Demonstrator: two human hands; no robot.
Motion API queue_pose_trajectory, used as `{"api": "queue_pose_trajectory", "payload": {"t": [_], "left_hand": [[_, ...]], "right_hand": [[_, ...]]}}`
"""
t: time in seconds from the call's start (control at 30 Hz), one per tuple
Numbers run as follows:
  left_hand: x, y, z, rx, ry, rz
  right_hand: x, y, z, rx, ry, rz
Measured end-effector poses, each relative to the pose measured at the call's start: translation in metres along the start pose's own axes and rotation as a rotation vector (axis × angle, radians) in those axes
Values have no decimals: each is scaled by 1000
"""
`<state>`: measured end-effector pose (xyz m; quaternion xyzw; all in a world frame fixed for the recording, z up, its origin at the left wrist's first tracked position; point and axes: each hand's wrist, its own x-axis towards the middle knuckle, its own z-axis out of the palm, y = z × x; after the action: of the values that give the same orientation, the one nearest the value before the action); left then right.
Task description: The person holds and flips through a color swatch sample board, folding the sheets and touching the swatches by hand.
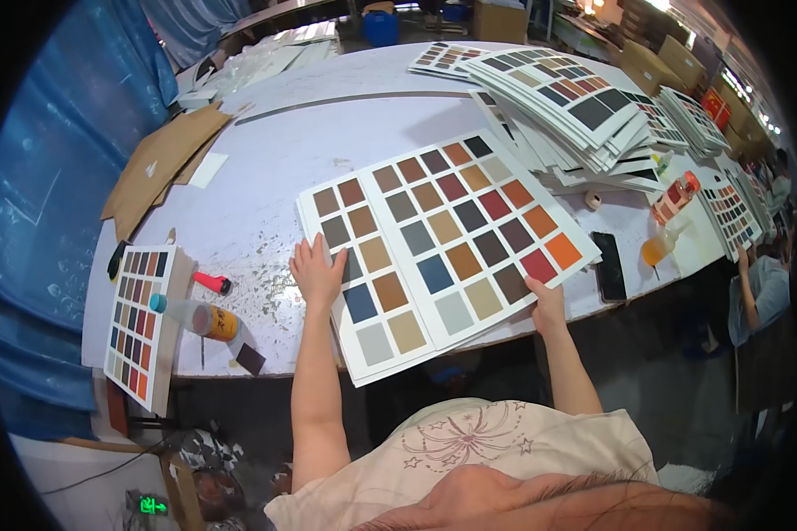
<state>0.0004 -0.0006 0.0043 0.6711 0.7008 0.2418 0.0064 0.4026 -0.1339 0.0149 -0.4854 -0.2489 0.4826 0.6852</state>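
Observation:
A white sheet with rows of colour swatches lies tilted over the front of the table, with another swatch sheet partly under its left side. My left hand rests on the left edge of the lower sheet, fingers spread. At the lower right corner my right hand pinches the upper swatch sheet, thumb on top; its other fingers are hidden underneath. Behind the sheets, to the right, is a tall pile of similar swatch cards.
On the left are a swatch stack, a bottle, a red torch-like object and brown cardboard. A phone and bottles lie right. Another person stands at far right.

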Motion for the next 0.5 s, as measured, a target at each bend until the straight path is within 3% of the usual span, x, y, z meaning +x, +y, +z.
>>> {"api": "queue_pose_trajectory", "payload": {"t": [0.5], "left_hand": [[-1,-12,3,-117,151,-23]], "right_hand": [[0,1,-4,2,-27,-12]]}}
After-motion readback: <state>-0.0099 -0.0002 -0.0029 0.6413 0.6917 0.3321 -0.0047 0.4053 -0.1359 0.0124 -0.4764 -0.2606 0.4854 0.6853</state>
